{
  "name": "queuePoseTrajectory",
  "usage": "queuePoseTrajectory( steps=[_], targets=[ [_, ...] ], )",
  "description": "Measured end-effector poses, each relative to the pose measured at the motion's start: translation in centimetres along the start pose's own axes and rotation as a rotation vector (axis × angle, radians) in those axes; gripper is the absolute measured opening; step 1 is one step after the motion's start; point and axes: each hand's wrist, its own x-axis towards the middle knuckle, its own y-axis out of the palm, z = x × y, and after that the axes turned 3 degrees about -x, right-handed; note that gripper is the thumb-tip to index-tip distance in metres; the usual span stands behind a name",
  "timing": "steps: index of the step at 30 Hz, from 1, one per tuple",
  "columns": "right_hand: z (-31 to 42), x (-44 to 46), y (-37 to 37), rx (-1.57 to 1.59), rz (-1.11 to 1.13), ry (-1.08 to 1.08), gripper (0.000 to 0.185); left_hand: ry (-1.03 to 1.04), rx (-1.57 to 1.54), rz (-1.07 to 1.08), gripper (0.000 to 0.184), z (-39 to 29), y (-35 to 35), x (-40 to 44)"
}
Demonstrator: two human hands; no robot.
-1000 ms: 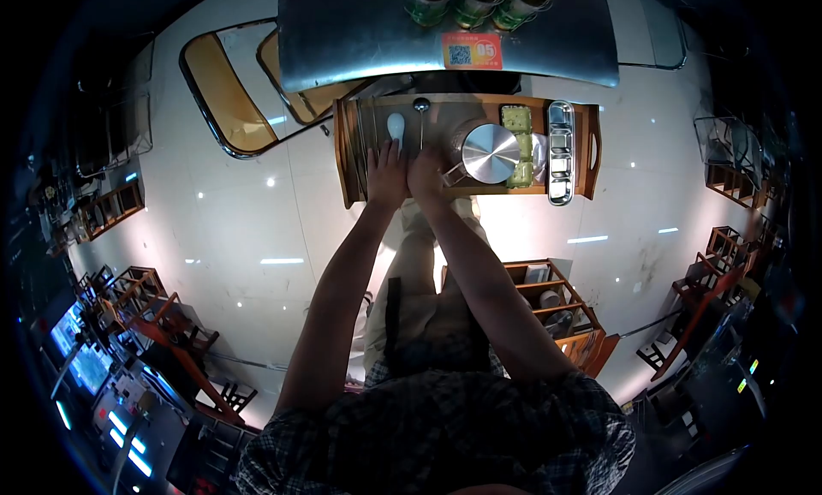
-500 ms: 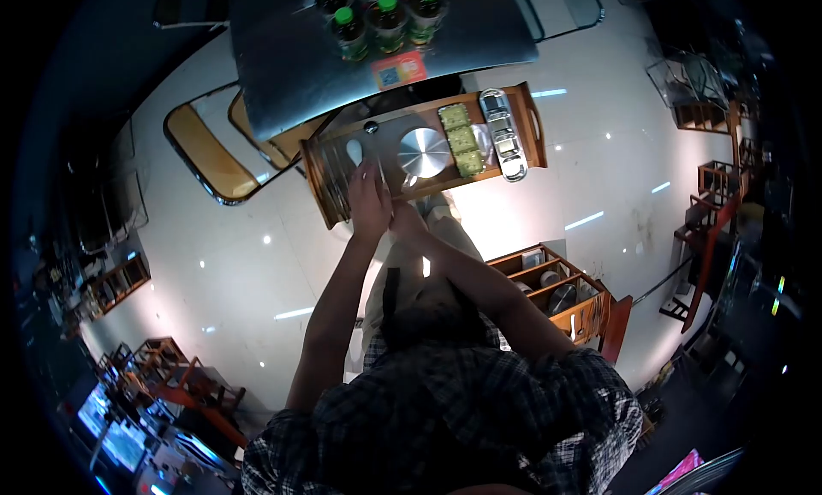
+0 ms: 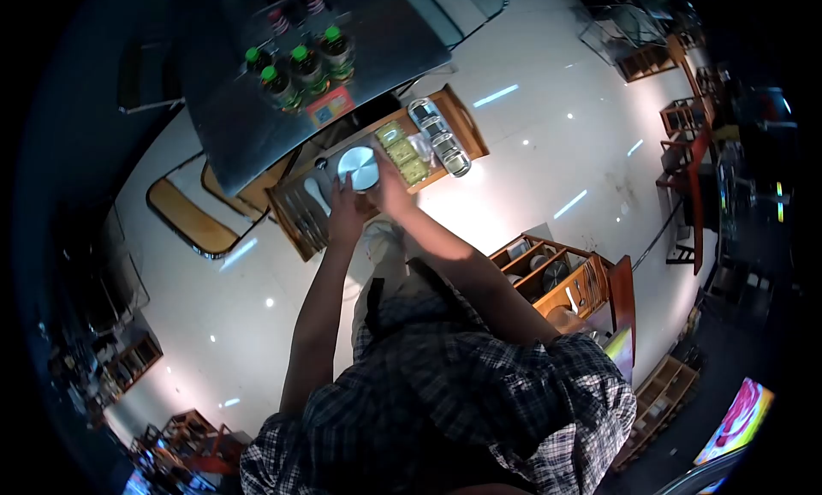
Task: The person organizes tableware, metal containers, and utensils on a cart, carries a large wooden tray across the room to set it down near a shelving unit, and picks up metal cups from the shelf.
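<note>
Here's the dark tabletop, beyond both hands, with green-capped bottles on it. Nearer in, the wooden tray reaches under them. Right of the right hand sits a long, shiny divided metal dish. And between the hands, the round metal vessel: silvery, gleaming, fingers at its near edge! Left hand slightly spread, right curved; whether either grips, can't tell.

white glare burns out the floor just off centre toward two o'clock, with thin reflected streaks farther out. a screen glows at four; ten o'clock is deep shadow. fisheye distortion bends the dark edges.
</note>
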Motion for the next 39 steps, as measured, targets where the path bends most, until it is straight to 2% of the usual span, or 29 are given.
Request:
queuePoseTrajectory(
  steps=[2,7,9,10,11,13,14,17,18,19,21,22,25,28,32,36,39],
  targets=[
    [0.3,0.1,-0.1,-0.092,0.027,0.029,0.072,-0.179,0.003,0.060,0.068,0.0,0.1,-0.1],
    [-1.1,0.4,-0.1,-0.039,0.008,-0.035,0.074,-0.019,0.147,-0.060,0.069,-1.5,1.2,0.0],
    [-0.6,0.4,-0.7,0.040,0.101,0.005,0.068,0.113,0.529,-0.155,0.063,-3.3,0.9,0.1],
    [-0.5,0.2,-1.1,0.011,0.100,-0.009,0.065,0.086,0.474,-0.158,0.055,-4.3,0.9,0.3],
    [0.2,0.3,-2.2,0.027,0.108,-0.016,0.065,0.076,0.490,-0.164,0.055,-4.9,1.3,0.5],
    [0.8,0.6,-3.9,0.085,0.159,0.069,0.061,0.105,0.585,-0.237,0.047,-5.9,2.1,1.3],
    [0.4,0.8,-3.8,0.088,0.064,0.000,0.052,0.190,0.511,-0.333,0.042,-6.7,2.6,2.1],
    [-1.9,1.0,-7.0,0.124,-0.031,-0.077,0.045,0.222,0.383,-0.235,0.042,-10.1,4.3,3.7],
    [-1.6,1.2,-9.7,0.116,-0.017,-0.055,0.039,0.309,0.380,-0.301,0.039,-11.5,5.3,4.5],
    [-3.5,1.4,-12.1,0.137,-0.002,-0.072,0.039,0.296,0.403,-0.316,0.039,-13.4,7.0,5.8],
    [-7.3,1.0,-16.7,0.298,0.041,0.122,0.038,0.401,0.326,-0.270,0.036,-17.2,10.3,7.7],
    [-9.2,0.7,-19.1,0.272,0.023,0.113,0.035,0.404,0.270,-0.249,0.031,-18.9,11.8,8.5],
    [-17.6,-0.5,-25.4,0.115,-0.085,0.110,0.023,0.370,0.156,-0.172,0.036,-22.8,18.0,10.2],
    [-22.8,-1.9,-34.0,0.174,-0.103,0.237,0.020,0.380,0.077,-0.071,0.034,-27.3,24.6,12.2],
    [-28.2,-2.7,-43.4,0.164,-0.282,0.414,0.017,0.410,-0.026,0.093,0.030,-33.6,32.9,15.6],
    [-32.9,-3.0,-50.0,0.221,-0.454,0.570,0.017,0.433,-0.078,0.357,0.028,-40.6,39.8,20.2],
    [-36.3,-1.7,-52.8,0.329,-0.516,0.620,0.017,0.425,-0.037,0.441,0.025,-44.5,43.6,24.5]
  ],
)
